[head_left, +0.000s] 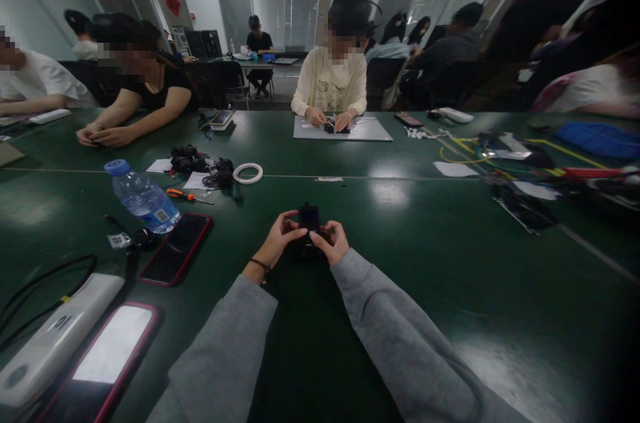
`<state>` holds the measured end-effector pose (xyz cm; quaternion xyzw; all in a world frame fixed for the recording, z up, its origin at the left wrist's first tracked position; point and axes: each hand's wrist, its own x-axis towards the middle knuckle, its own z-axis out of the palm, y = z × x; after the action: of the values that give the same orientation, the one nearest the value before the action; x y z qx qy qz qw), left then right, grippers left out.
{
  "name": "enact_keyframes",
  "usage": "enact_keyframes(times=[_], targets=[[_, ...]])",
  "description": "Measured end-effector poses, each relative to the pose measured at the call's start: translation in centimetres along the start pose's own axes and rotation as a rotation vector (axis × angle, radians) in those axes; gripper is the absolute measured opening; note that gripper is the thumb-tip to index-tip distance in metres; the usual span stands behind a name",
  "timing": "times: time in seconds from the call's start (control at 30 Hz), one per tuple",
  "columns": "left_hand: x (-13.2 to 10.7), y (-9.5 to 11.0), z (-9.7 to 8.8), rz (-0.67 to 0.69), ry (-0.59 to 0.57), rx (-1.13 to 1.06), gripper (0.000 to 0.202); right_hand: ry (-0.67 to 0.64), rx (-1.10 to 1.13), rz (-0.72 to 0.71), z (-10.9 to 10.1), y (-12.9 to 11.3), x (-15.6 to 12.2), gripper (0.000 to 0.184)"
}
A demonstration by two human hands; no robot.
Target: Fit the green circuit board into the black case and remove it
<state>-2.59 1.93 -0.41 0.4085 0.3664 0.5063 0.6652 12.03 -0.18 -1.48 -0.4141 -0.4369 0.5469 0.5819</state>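
Note:
Between my two hands, over the dark green table [400,289], is a small black device [309,217] with a dark square face tilted toward me. My left hand [281,236] grips its left side, the thumb lying on its front. From the right, my right hand [331,239] closes on the opposite side, its thumb also on the front. The device's lower part is dark and partly covered by the thumbs, so its exact kind cannot be made out. A dark bracelet [261,265] circles my left wrist.
Left of my arms are a water bottle [145,199], a red-edged phone [177,249], a white device [60,336] and another phone [107,356]. Further off lie an orange screwdriver [187,195] and a white ring [248,173]. Cables [500,153] spread at right. A person [333,86] works opposite.

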Motion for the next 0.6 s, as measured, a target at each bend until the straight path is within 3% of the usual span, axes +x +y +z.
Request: enact_keyframes(times=[0.37,0.6], targets=[[-0.07,0.32,0.08,-0.009,-0.026,-0.014,0.07,-0.01,-0.021,-0.021,-0.05,0.17,-0.02,0.055],[0.07,-0.1,-0.26,0.009,-0.026,0.022,0.067,-0.044,-0.021,-0.047,-0.09,0.31,-0.06,0.053]])
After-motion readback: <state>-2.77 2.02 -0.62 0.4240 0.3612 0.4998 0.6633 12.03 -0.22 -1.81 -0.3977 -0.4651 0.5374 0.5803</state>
